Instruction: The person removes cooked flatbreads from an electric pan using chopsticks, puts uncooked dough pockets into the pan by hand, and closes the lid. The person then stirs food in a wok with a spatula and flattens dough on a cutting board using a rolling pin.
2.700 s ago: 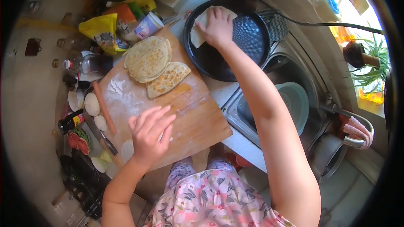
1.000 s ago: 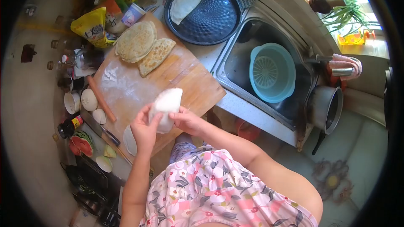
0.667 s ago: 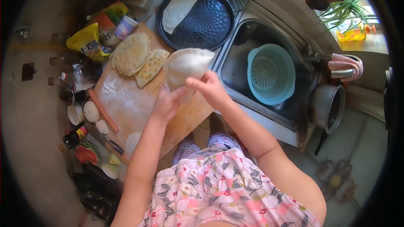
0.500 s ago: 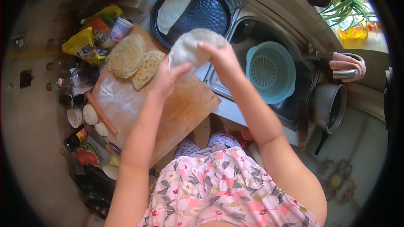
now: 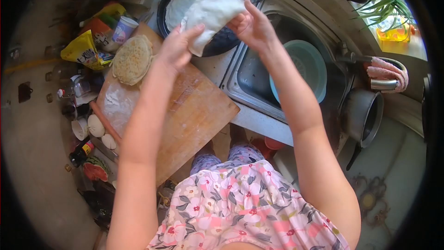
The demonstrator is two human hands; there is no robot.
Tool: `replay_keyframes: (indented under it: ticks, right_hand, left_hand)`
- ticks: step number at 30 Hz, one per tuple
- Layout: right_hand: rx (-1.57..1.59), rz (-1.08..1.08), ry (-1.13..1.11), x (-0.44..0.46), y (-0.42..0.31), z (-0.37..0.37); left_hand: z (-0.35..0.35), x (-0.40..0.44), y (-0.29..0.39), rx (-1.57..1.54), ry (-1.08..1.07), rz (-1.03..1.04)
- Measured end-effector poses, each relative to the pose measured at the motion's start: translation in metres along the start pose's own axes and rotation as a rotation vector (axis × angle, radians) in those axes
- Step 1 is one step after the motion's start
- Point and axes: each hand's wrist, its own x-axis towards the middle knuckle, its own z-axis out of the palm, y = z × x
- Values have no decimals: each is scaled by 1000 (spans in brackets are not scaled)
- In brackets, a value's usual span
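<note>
A pale, uncooked half-moon of filled dough (image 5: 213, 14) hangs between both hands above the round dark pan. My left hand (image 5: 181, 48) pinches its lower left end, and my right hand (image 5: 253, 27) grips the right end. Beneath, in the dark pan (image 5: 162, 16), another pale folded dough piece (image 5: 182, 5) lies at the left side. Browned round flatbreads (image 5: 132, 59) are stacked on the wooden board (image 5: 199, 111); my left forearm hides the cooked half-moon that lay beside them.
Right of the board is a metal sink (image 5: 249, 81) holding a light blue basin (image 5: 307, 62). A rolling pin (image 5: 105, 121), dough balls (image 5: 95, 126) and a cut watermelon (image 5: 96, 170) line the left side. A pot (image 5: 363, 115) stands at the right.
After laying one dough piece in the pan, my right hand joined my left on a second. Both hands have carried this piece up from the board to over the pan.
</note>
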Motion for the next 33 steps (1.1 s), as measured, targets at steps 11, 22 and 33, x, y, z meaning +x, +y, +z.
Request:
replay_keyframes:
  ticks: [11,22,33]
  right_hand:
    - [-586,579,-116,10,1,32]
    - [-1909,796,-404,99,-10,29]
    - [-1531,787,-346,89,-4,22]
  left_hand:
    - [31,-107,-49,9,392,-38]
    - [-6,-226,-91,47,453,-270]
    - [-21,-269,-110,0,554,-270]
